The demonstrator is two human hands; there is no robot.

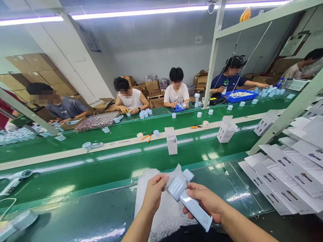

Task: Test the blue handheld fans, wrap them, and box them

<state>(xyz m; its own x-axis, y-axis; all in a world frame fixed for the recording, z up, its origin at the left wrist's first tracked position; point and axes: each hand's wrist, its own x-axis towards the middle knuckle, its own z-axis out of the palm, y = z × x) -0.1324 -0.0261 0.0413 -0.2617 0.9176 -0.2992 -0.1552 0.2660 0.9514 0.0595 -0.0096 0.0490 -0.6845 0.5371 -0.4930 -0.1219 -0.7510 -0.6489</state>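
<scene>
My right hand (207, 201) is closed around the handle of a light-blue handheld device (193, 205), which looks like a small fan with a drum-shaped head. It is tilted, with its head up and to the left. My left hand (155, 192) pinches the edge of a clear bubble-wrap bag (177, 172) beside the head. How far the bag goes round the head I cannot tell. Under both hands lies a stack of bubble-wrap bags (144, 195). Another light-blue piece (188, 174) shows just behind the head.
Flat-topped stacks of printed white cartons (282, 178) stand at right. On the green conveyor (121, 164) are open white boxes (172, 144). Orange pliers (147, 136) lie on the divider. Several co-workers sit across the line. Another blue device (19, 223) lies at lower left.
</scene>
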